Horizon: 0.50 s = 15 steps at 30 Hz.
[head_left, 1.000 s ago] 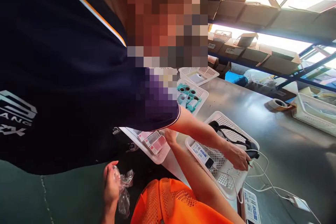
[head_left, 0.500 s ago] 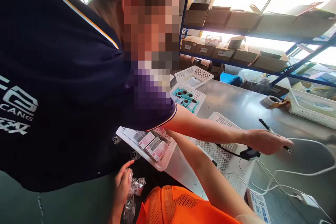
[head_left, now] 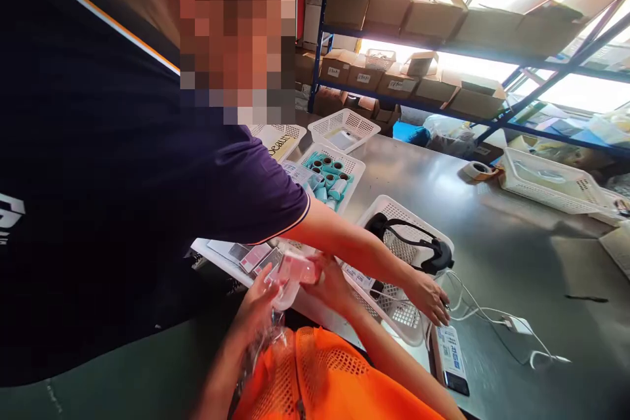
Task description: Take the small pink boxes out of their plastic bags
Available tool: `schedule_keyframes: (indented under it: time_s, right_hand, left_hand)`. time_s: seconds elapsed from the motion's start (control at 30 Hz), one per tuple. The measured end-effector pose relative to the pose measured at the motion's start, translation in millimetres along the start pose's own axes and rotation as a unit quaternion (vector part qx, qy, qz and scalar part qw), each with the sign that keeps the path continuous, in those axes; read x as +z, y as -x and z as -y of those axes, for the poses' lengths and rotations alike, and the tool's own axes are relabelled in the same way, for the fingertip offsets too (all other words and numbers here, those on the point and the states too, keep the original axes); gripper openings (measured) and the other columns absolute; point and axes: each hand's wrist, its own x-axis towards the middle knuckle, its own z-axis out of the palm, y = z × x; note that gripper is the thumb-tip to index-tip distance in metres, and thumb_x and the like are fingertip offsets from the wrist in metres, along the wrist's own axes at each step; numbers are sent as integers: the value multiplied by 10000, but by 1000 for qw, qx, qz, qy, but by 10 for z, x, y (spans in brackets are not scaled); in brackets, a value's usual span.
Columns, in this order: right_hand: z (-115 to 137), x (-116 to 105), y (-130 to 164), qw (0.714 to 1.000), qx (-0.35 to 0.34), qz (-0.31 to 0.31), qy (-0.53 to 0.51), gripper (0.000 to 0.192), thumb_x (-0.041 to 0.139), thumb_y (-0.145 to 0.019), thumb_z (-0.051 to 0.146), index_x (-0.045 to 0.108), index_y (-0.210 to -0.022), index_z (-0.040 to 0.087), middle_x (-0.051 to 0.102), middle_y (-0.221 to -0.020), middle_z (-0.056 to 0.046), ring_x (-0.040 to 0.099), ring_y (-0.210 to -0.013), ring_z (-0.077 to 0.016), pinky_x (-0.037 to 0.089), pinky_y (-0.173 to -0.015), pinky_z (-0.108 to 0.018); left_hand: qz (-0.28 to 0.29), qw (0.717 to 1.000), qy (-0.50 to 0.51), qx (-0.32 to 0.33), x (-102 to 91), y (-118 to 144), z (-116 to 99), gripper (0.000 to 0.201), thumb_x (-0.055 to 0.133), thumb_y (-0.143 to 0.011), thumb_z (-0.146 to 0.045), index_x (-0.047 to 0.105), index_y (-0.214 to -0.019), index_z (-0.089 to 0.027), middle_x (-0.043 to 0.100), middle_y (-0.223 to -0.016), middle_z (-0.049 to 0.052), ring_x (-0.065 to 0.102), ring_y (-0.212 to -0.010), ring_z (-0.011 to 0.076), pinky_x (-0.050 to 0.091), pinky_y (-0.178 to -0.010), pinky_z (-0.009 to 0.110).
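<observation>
In the head view, a clear plastic box (head_left: pixel 288 275) with a pinkish tint is held between my two hands, slightly blurred. My left hand (head_left: pixel 256 296) grips its left side, and my right hand (head_left: pixel 331 283) closes on its right end. Crumpled clear plastic film (head_left: pixel 276 335) hangs below my left hand, in front of my orange vest. Just beyond the box, a white tray (head_left: pixel 207 248) carries pink and grey printed cards, partly covered by a co-worker's arm.
The co-worker's hand (head_left: pixel 427 296) reaches across from the left, near white cables (head_left: pixel 485 312) and a boxed device (head_left: pixel 450 356). A white basket (head_left: pixel 438 230) bears a black headset strap. Further back are a basket of teal rolls (head_left: pixel 357 177), tape (head_left: pixel 477 171) and shelves of cartons (head_left: pixel 436 18).
My right hand has come back from behind the co-worker's arm and both hands now hold the clear box. The co-worker's hand has lowered, and the headset now lies in the basket.
</observation>
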Motion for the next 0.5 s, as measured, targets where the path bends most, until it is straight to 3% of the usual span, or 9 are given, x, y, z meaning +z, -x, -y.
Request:
schedule_keyframes:
  time_s: [0.1, 0.17, 0.23, 0.3, 0.43, 0.5]
  right_hand:
    - [45, -35, 259, 998, 7, 29, -61, 579, 816, -724, 463, 648, -1227, 232, 584, -1118, -87, 582, -1059, -266, 514, -920, -419]
    - [116, -92, 370, 993, 30, 28, -109, 506, 711, -838, 469, 622, -1297, 275, 580, -1139, -94, 580, -1082, -260, 509, -923, -408]
    - [193, -160, 418, 993, 42, 6, -114, 343, 612, -919, 454, 689, -1210, 292, 614, -1089, -91, 590, -1063, -255, 492, -931, -418]
    - [261, -213, 420, 994, 35, -21, -101, 253, 635, -906, 447, 759, -1048, 279, 649, -1000, -85, 603, -1005, -256, 482, -923, -424]
    - [372, -255, 393, 992, 23, -49, -115, 208, 653, -895, 414, 752, -832, 242, 676, -912, -76, 617, -942, -251, 484, -878, -399]
    - [418, -279, 414, 992, 2, -41, -115, 214, 611, -922, 383, 723, -819, 233, 672, -948, -82, 613, -981, -254, 474, -895, -400]
  left_hand:
    - [19, 1000, 2, 22, 186, -104, -55, 601, 864, -600, -416, 650, -1082, -129, 725, -959, 110, 697, -834, 225, 526, -729, 284]
    - [16, 999, -2, 28, 189, -117, -51, 586, 861, -614, -389, 620, -1093, -152, 721, -922, 78, 694, -798, 215, 529, -708, 286]
    - [14, 999, -3, 46, 150, -108, -47, 646, 873, -590, -381, 591, -1135, -177, 720, -947, 67, 697, -825, 228, 545, -732, 310]
    - [2, 997, -13, 75, 124, -98, -54, 710, 903, -524, -351, 590, -1140, -187, 717, -1008, 75, 695, -898, 249, 555, -787, 330]
    - [-26, 993, -31, 111, 164, -80, -98, 712, 928, -454, -285, 622, -1090, -189, 714, -1065, 78, 679, -1002, 266, 554, -850, 326]
    - [-27, 994, -15, 104, 193, -59, -126, 661, 922, -485, -266, 632, -1075, -199, 728, -1037, 56, 693, -973, 247, 557, -826, 309]
